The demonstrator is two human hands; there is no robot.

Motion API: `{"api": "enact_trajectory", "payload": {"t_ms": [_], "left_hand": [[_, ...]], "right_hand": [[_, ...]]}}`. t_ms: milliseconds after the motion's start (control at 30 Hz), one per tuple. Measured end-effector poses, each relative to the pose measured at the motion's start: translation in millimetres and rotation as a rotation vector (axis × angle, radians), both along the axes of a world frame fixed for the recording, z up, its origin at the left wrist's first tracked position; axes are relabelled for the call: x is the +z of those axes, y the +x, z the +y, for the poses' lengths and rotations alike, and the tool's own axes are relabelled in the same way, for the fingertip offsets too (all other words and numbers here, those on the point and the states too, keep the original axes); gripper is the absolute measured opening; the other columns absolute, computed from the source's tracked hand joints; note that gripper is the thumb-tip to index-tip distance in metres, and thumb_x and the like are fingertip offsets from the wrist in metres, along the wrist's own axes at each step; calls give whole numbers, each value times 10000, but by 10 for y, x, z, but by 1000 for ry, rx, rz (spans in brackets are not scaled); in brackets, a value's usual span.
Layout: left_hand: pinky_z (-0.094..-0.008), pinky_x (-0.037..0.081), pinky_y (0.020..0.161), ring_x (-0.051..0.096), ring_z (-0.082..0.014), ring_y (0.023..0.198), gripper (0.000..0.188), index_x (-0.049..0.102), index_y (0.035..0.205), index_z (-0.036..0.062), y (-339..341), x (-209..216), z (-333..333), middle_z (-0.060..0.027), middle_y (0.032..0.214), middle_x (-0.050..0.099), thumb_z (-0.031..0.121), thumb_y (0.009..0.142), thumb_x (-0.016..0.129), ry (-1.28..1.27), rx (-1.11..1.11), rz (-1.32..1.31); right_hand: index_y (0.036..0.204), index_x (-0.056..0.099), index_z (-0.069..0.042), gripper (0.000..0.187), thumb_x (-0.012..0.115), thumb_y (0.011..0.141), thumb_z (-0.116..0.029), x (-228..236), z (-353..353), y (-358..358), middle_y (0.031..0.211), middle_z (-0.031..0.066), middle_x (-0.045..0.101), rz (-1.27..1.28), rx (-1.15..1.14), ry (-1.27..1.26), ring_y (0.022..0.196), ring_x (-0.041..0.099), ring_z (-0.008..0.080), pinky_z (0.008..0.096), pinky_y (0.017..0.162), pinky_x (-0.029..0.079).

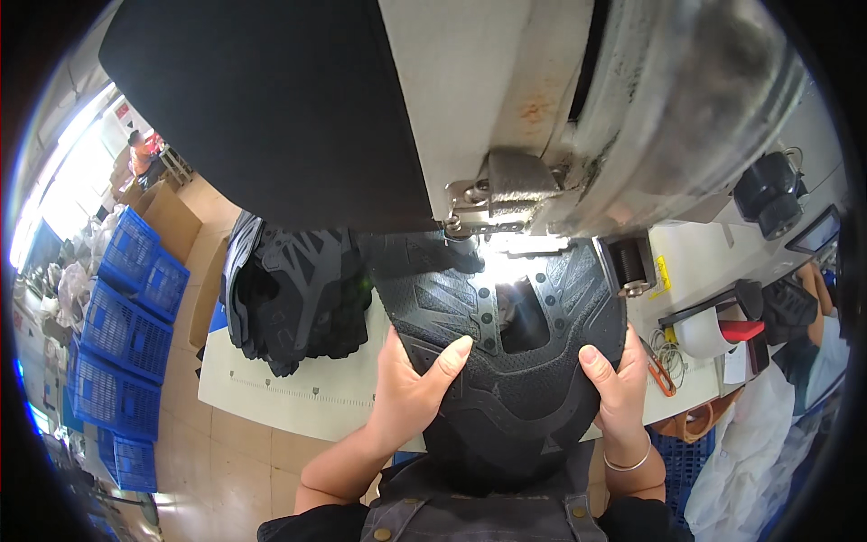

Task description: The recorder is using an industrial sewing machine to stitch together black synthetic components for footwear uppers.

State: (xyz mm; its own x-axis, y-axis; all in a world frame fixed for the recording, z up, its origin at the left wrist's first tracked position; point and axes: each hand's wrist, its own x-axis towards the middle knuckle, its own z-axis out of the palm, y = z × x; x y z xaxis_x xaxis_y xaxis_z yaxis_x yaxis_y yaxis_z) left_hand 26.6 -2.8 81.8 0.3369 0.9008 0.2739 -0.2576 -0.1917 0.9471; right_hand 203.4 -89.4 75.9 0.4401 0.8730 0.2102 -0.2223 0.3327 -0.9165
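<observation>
Beneath the sewing machine, overhanging the near edge of the table: black shoe upper, sides pinched by left hand and right hand. Looks like positioning, exact contact lost in glare; next move calls for level guiding.

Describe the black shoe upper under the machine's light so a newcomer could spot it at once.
Find the big machine across the top. Below it, at the bright light, is the black shoe upper, hollow in its middle. Unlike the piled pieces to its left, it is held by the left hand and right hand.
</observation>
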Motion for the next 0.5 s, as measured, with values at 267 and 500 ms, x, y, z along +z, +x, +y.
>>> {"api": "enact_trajectory", "payload": {"t_ms": [267,500], "left_hand": [[-249,414,812,522,-110,887,313,444,1091,-29,9,-8,117,-72,996,550,11,807,570,-45,-67,-61],[-259,417,823,519,-111,905,329,442,1112,-36,77,32,306,-73,1023,546,3,809,562,-67,-104,-125]], "right_hand": [[1092,482,29,293,559,828,-73,-36,68,46,963,54,578,-93,-19,-11,849,518,88,234,785,421],[1072,489,22,267,551,827,-66,-3,242,72,967,57,580,-35,-7,33,843,534,96,239,776,433]]}}
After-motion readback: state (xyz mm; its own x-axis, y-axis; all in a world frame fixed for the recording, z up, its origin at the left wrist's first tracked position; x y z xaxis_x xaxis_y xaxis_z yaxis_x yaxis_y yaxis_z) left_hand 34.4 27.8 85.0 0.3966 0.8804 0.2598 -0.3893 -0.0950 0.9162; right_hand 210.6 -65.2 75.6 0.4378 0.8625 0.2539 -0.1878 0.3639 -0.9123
